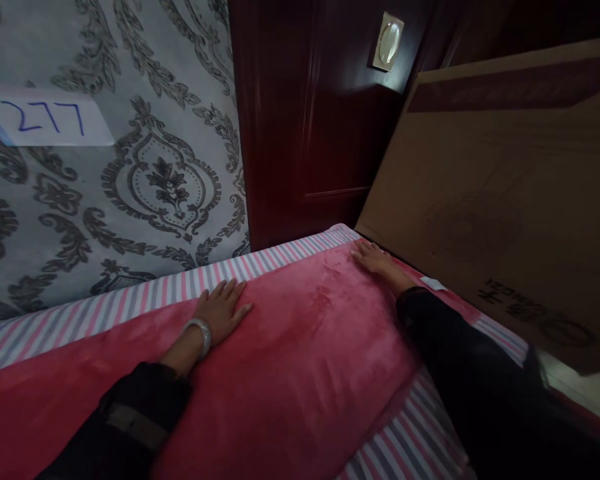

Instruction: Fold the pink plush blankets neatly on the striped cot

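Note:
A red plush blanket (290, 347) lies over a pink, grey and white striped sheet (150, 297). My left hand (221, 310), with a pale bracelet (203, 335) on the wrist, rests flat near the blanket's far edge, fingers stretched out. Farther right, at the blanket's far corner, my right hand (373, 259) presses down with its fingers extended. Neither hand holds anything. Faint creases run across the plush between them. A small white tag (433, 284) shows at the right side, beside my right forearm.
Patterned grey wallpaper (170, 180) stands behind the bed, with a paper marked 277 (55, 120) on it. A dark red wooden panel (300, 133) carries a light-coloured fitting (389, 41). Along the right side leans a large cardboard box (505, 193).

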Tool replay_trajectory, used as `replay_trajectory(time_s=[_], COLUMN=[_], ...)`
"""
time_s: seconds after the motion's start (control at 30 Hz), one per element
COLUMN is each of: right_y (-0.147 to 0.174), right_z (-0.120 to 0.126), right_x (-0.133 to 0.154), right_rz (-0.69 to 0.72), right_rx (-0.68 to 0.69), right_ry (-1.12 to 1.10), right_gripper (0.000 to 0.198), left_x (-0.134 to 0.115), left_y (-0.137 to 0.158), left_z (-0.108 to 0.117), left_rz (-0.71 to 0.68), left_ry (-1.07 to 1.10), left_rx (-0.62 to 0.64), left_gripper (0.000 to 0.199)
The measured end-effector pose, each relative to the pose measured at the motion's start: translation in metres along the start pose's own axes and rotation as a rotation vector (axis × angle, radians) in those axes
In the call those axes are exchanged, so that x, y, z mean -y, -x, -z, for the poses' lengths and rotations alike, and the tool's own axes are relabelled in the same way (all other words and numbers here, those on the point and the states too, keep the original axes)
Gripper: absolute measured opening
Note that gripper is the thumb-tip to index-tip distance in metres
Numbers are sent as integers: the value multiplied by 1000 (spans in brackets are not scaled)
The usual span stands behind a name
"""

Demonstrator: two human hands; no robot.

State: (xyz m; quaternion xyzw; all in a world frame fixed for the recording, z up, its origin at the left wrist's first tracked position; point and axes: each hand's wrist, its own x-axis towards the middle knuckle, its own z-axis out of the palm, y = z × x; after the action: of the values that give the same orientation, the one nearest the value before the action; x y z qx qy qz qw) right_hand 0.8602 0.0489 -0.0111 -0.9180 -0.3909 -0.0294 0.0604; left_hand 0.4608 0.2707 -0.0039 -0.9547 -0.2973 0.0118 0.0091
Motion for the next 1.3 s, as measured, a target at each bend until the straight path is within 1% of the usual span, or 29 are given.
replay_trajectory(time_s=[0.13,0.23,0.3,0.4,0.43,0.5,0.57,0.6,0.63,0.7,0.77,0.8,0.87,0.9,0.97,1.03,1.1,1.17,1.2,1.3], right_y=[47,69,73,80,86,106,138,156,174,205,226,232,237,237,236,237,244,257,267,304], right_z=[-6,-5,5,27,33,38,33,29,24,13,5,2,-1,-2,-1,3,10,19,22,26], right_x=[24,34,38,45,48,58,70,75,79,85,86,86,83,82,79,80,86,100,111,150], right_rz=[-42,-43,-52,-110,-130,-138,-91,-59,-33,-13,-25,-32,-33,-30,-23,-20,-33,-25,4,188], right_rx=[46,43,73,151,163,132,76,50,33,24,25,21,1,-12,-24,-5,12,-3,-21,-64], right_ry=[25,5,-11,-29,-35,-45,-56,-59,-61,-53,-30,-19,-7,-5,-6,-4,-7,-28,-47,-113], right_gripper=[68,64,62,60,60,61,62,62,62,63,63,62,62,62,62,61,61,62,63,62], left_x=[1,1,0,-2,-4,-11,-22,-28,-36,-50,-62,-66,-73,-75,-80,-82,-82,-79,-76,-61], left_y=[-2,-3,-4,-7,-6,-1,15,28,44,84,128,148,179,189,198,197,195,199,205,240], left_z=[-1,-2,-2,5,9,19,31,36,40,42,38,33,23,18,10,8,11,17,20,23], left_rz=[-9,-6,4,8,13,32,19,-16,-70,-201,-304,-327,-316,-294,-252,-239,-238,-231,-226,-199], left_ry=[4,-5,-18,-34,-39,-50,-62,-63,-59,-42,-21,-11,-3,-5,-14,-8,22,68,93,129], left_rx=[-9,-16,-15,13,30,36,14,12,29,104,173,188,182,170,153,157,176,187,189,171], left_gripper=[69,69,69,68,67,68,70,70,70,69,69,69,68,66,64,63,63,63,63,64])
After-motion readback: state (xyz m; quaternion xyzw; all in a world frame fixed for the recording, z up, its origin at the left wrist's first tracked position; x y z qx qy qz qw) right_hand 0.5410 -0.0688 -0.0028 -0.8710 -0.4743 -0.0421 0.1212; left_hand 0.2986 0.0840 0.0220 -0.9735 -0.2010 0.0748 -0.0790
